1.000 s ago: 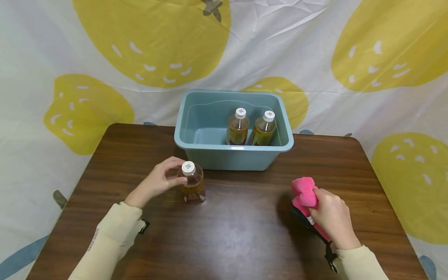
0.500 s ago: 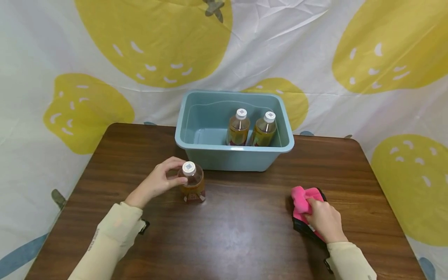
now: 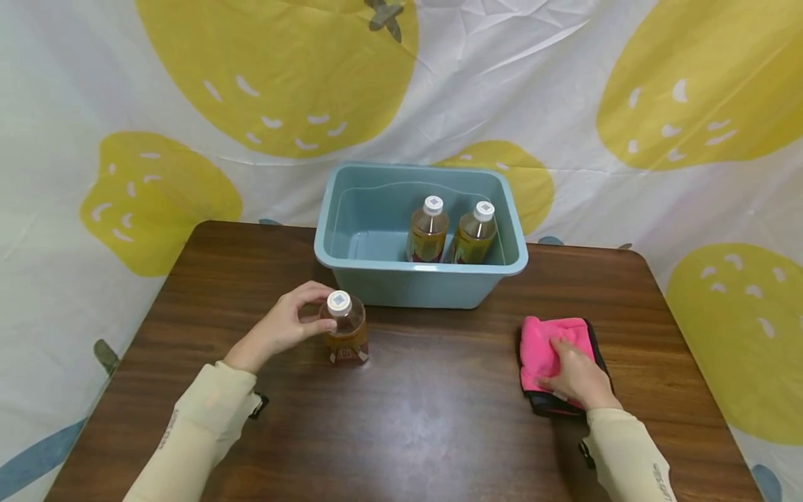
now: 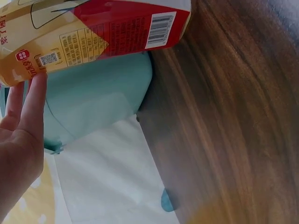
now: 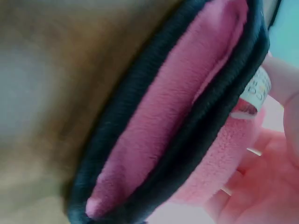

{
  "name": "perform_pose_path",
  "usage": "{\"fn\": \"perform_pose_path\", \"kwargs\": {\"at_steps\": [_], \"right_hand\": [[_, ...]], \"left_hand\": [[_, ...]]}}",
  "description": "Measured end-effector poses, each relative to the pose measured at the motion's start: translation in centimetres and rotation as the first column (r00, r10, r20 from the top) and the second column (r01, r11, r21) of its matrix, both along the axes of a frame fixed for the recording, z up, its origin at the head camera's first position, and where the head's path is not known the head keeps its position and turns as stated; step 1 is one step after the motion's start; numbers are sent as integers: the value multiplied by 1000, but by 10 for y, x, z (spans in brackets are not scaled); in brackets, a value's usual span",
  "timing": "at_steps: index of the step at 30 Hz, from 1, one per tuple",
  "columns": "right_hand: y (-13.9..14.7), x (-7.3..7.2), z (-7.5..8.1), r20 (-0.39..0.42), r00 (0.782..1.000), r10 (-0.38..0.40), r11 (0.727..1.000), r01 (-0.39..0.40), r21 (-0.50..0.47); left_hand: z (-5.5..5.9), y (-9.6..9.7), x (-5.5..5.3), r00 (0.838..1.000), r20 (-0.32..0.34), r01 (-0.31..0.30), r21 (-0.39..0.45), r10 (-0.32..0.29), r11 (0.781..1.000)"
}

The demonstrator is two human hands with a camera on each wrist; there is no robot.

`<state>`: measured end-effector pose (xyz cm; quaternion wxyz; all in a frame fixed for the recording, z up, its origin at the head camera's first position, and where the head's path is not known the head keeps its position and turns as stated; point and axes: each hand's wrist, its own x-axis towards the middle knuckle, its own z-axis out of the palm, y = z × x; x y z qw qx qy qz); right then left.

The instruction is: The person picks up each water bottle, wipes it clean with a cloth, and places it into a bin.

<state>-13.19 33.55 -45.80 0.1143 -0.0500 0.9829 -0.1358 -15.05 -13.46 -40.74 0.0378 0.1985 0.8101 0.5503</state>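
In the head view, my left hand [image 3: 290,322] grips a white-capped drink bottle [image 3: 347,340] standing upright on the table, thumb and fingers around its shoulder. The left wrist view shows the bottle's yellow and red label [image 4: 84,46] with a barcode, and the fingers [image 4: 35,100] against it. Off to the right, my right hand [image 3: 578,373] rests on a folded pink cloth [image 3: 541,348] with black edging, which lies flat on the table. Its thumb and fingers look spread over the top. The black edges of the cloth [image 5: 154,126] and a small white tag [image 5: 254,95] fill the right wrist view.
A blue-green plastic bin [image 3: 414,287] stands at the table's back edge, just beyond the held bottle. Two similar bottles, a left one [image 3: 428,237] and a right one [image 3: 473,237], stand in its right half. Behind the brown table [image 3: 414,418] hangs a lemon-print cloth backdrop [image 3: 270,77].
The pink cloth went from bunched and raised in my right hand to lying flat on the table, and that hand's grip loosened. The left hand and its bottle stayed put.
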Motion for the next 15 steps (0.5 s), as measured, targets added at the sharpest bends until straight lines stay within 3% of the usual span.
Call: {"fn": "perform_pose_path", "kwargs": {"at_steps": [7,15], "right_hand": [[3,-16,1,115,993,32,999,-33,4],[4,-13,2,118,993,29,1000,-29,-6]], "left_hand": [[2,-2,-2,1000,0,23,-31,-23,999],[0,-2,-2,999,-19,27,-31,-28,999]]}}
